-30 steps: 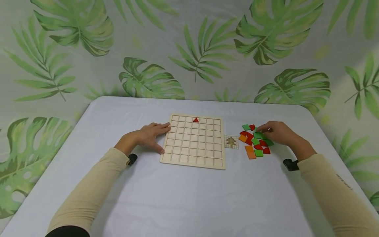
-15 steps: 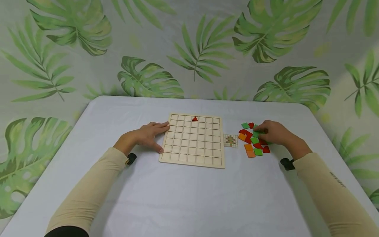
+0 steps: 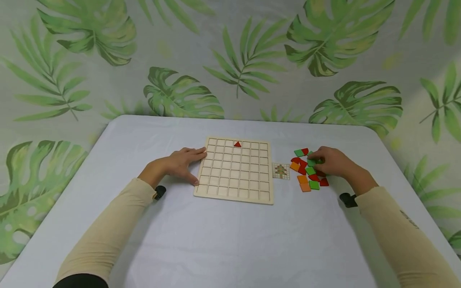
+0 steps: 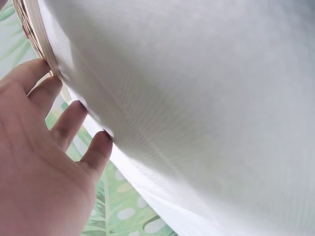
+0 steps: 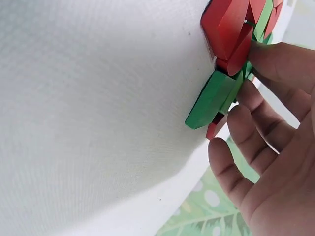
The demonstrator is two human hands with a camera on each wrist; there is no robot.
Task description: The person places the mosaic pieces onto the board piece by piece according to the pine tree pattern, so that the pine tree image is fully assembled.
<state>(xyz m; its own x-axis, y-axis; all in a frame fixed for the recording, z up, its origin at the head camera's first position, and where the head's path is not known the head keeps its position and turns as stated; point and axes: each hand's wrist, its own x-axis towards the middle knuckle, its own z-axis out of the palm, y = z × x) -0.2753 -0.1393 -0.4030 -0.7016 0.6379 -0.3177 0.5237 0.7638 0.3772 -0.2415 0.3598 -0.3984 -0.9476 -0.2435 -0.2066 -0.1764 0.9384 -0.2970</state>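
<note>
My left hand (image 3: 181,163) rests against the left edge of the wooden grid board (image 3: 234,172), its fingers and thumb spread along the rim. One red triangle tile (image 3: 237,144) lies in the board's top row. At the right, my right hand (image 3: 333,161) is over a loose pile of tiles, where thumb and fingers pinch a small green tile (image 3: 319,160). In the right wrist view, red tiles (image 5: 226,29) and a larger green tile (image 5: 211,101) lie by the fingertips. The hand hides part of the pile.
A small pattern card (image 3: 281,171) with a tree-like picture lies between board and pile. Orange tiles (image 3: 305,187), a green square (image 3: 314,185) and several red pieces lie toward the pile's front. A leaf-print cloth (image 3: 245,60) hangs behind the white table (image 3: 230,240).
My right hand has shifted slightly left across the pile, and its fingers have closed together on a tile. The left hand stays at the board's edge.
</note>
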